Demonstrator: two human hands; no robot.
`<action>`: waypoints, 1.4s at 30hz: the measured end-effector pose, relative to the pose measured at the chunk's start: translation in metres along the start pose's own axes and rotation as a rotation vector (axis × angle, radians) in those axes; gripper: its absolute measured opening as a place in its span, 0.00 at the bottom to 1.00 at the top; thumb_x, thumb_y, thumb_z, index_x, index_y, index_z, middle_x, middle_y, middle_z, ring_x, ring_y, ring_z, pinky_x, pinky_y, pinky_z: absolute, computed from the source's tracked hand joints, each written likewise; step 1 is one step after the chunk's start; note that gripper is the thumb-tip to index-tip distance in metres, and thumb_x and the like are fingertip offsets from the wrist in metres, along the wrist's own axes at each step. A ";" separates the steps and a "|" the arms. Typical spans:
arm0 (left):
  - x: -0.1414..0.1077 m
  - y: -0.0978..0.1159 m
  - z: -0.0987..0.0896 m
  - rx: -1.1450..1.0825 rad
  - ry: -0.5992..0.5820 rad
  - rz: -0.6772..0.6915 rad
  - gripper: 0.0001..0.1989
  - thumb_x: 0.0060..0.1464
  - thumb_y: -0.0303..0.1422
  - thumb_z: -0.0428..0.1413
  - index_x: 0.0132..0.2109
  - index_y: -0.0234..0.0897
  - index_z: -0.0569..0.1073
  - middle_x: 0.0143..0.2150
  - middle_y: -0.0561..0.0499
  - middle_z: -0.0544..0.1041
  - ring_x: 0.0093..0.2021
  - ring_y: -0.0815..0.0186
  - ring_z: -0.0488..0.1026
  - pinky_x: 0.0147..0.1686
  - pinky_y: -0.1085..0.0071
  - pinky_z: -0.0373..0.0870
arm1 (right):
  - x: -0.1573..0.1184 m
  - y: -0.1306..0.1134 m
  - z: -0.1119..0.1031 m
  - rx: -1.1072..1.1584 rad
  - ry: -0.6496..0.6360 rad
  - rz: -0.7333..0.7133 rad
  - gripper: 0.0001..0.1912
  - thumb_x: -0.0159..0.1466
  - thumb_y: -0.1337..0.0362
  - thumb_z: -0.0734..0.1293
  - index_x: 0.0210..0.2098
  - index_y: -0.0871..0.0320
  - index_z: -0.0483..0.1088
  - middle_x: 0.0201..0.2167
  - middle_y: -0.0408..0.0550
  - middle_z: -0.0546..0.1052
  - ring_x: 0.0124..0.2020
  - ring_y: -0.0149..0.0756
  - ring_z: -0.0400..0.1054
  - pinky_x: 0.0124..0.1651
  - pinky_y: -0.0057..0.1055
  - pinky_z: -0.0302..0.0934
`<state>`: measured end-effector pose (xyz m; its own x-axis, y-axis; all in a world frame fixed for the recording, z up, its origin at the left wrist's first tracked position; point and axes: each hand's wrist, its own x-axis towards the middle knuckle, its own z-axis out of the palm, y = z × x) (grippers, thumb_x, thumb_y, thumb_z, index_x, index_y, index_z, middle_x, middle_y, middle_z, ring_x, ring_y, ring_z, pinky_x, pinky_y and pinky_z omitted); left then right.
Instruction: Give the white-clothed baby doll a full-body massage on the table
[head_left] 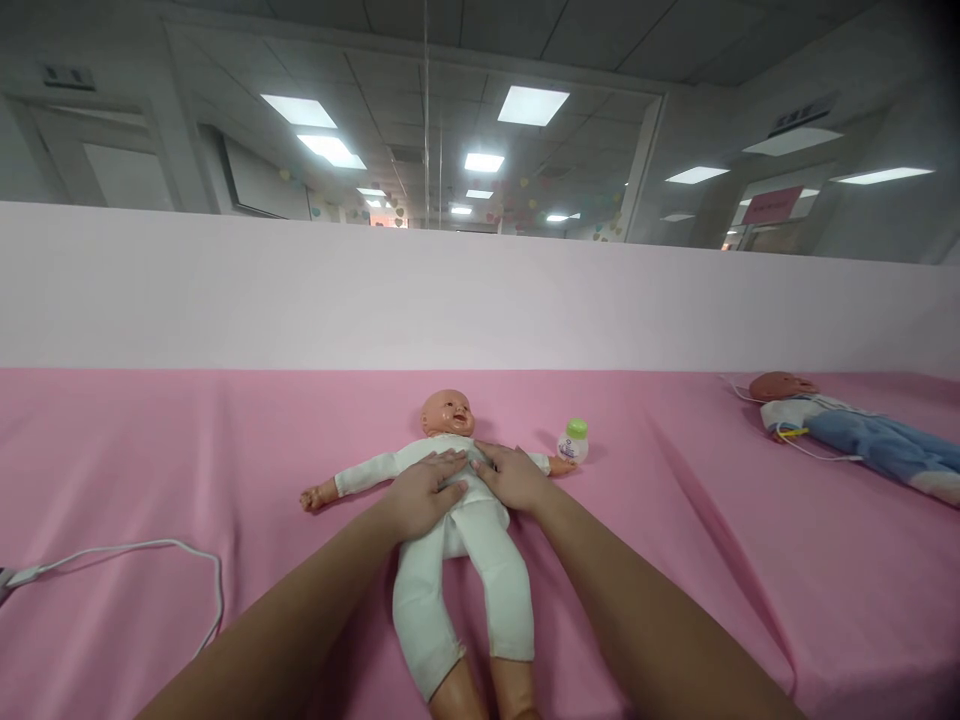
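Note:
A baby doll (469,520) with a white cloth body lies on its back in the middle, head away from me and arms spread wide. Flat on the left side of its chest rests my left hand (431,490), fingers stretched out. My right hand (517,477) lies on the other side of the chest, its fingers also extended. The fingertips of both hands come close together near the middle of the chest. Beside the doll's hand on the right stands a small clear bottle (572,445) with a green cap.
Pink cloth (645,560) covers the table. A second doll (862,430) in blue trousers lies at the far right, with a thin white tube by it. At left a white cable (150,545) curves over the cloth. Behind rises a low white wall (450,300) with glass above.

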<state>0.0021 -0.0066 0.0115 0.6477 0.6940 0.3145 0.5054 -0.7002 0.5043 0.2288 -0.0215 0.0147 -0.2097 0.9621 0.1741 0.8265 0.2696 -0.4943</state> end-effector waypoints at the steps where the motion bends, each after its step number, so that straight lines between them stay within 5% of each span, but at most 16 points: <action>1: 0.000 -0.001 0.000 0.004 0.010 -0.008 0.27 0.67 0.44 0.51 0.69 0.43 0.68 0.71 0.49 0.64 0.73 0.55 0.58 0.74 0.51 0.47 | 0.000 0.000 0.000 0.002 0.003 -0.004 0.29 0.74 0.46 0.56 0.71 0.45 0.58 0.70 0.46 0.65 0.70 0.48 0.58 0.73 0.54 0.37; 9: 0.001 -0.015 0.003 0.072 0.096 -0.093 0.32 0.66 0.50 0.50 0.69 0.37 0.68 0.72 0.44 0.64 0.74 0.52 0.55 0.73 0.52 0.49 | 0.001 0.001 0.002 0.018 0.009 -0.016 0.28 0.73 0.49 0.57 0.71 0.45 0.59 0.69 0.46 0.65 0.70 0.50 0.58 0.73 0.60 0.38; 42: -0.001 -0.006 -0.001 0.106 0.045 -0.098 0.31 0.67 0.48 0.49 0.70 0.34 0.67 0.72 0.46 0.63 0.74 0.55 0.56 0.73 0.56 0.49 | 0.001 0.005 0.007 -0.010 0.007 0.002 0.31 0.73 0.49 0.56 0.72 0.51 0.57 0.70 0.49 0.63 0.71 0.49 0.57 0.74 0.56 0.36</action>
<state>-0.0019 -0.0031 0.0093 0.5672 0.7650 0.3050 0.6238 -0.6409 0.4473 0.2290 -0.0190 0.0062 -0.2042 0.9623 0.1795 0.8320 0.2673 -0.4862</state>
